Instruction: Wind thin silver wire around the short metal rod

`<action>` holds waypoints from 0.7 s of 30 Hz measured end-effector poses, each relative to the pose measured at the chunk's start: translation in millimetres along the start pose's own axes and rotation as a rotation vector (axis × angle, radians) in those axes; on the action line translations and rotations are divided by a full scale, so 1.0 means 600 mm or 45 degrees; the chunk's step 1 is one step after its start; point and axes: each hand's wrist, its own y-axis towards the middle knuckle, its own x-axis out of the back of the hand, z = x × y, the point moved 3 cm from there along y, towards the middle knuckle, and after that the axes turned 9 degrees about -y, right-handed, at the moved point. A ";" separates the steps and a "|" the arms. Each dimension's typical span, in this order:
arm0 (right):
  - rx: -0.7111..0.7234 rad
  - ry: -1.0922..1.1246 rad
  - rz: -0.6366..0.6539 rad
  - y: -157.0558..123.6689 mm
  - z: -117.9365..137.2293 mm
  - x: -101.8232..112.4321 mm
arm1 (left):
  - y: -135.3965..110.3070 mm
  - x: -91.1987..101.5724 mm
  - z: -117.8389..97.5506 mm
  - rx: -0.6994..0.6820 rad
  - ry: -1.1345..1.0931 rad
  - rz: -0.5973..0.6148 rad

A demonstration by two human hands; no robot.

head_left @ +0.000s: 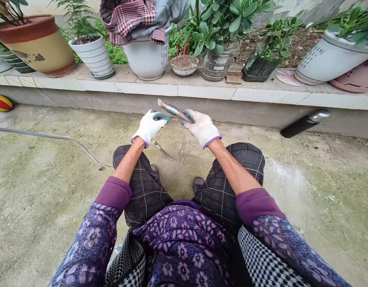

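My right hand (201,126), in a white knitted glove with a dark green palm, is closed around one end of a short brown stick-like piece (173,110). Shiny silvery wrapping covers its middle, and its far end points up to the left. My left hand (150,126), gloved the same way, is just left of the piece and apart from it. Its fingers are curled towards the thumb; whatever is between them is too small to make out. Below the hands, a thin stick-like object (163,150) with a pale end lies on the concrete between my feet.
A tiled ledge (206,92) runs across ahead, bearing potted plants, a cloth-draped white pot (146,56), a bowl with red incense sticks (184,69) and a small brush (233,77). A black cylinder (303,124) leans at right. A grey hose (57,137) and ball (1,103) lie left.
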 end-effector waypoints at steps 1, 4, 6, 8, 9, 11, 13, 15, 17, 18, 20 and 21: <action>0.003 -0.010 0.007 -0.001 0.001 0.000 | 0.001 0.000 -0.001 0.047 -0.114 0.002; 0.004 -0.040 0.027 -0.003 0.003 0.001 | 0.001 -0.002 -0.009 0.206 -0.393 0.097; 0.008 -0.033 0.026 -0.003 0.004 0.001 | -0.002 -0.003 -0.016 0.288 -0.527 0.193; 0.024 0.004 0.018 -0.003 0.006 0.001 | -0.003 -0.003 -0.021 0.330 -0.647 0.225; 0.032 0.033 0.009 -0.003 0.008 0.002 | -0.004 -0.003 -0.022 0.342 -0.700 0.227; 0.016 0.157 0.001 -0.004 0.009 0.004 | -0.006 -0.004 -0.024 0.374 -0.796 0.251; -0.058 0.438 0.073 -0.009 0.009 0.005 | -0.009 -0.004 -0.029 0.396 -0.901 0.319; -0.131 0.845 0.282 -0.018 0.011 0.003 | -0.014 -0.002 -0.037 0.399 -0.995 0.401; -0.125 1.210 0.532 -0.030 0.018 0.002 | -0.018 0.002 -0.044 0.389 -1.056 0.463; -0.098 1.328 0.622 -0.036 0.023 0.001 | -0.019 0.003 -0.046 0.394 -1.070 0.485; -0.066 1.398 0.691 -0.040 0.030 -0.004 | -0.018 0.002 -0.044 0.424 -1.071 0.474; -0.077 1.337 0.668 -0.039 0.032 -0.009 | -0.017 0.001 -0.041 0.442 -1.057 0.435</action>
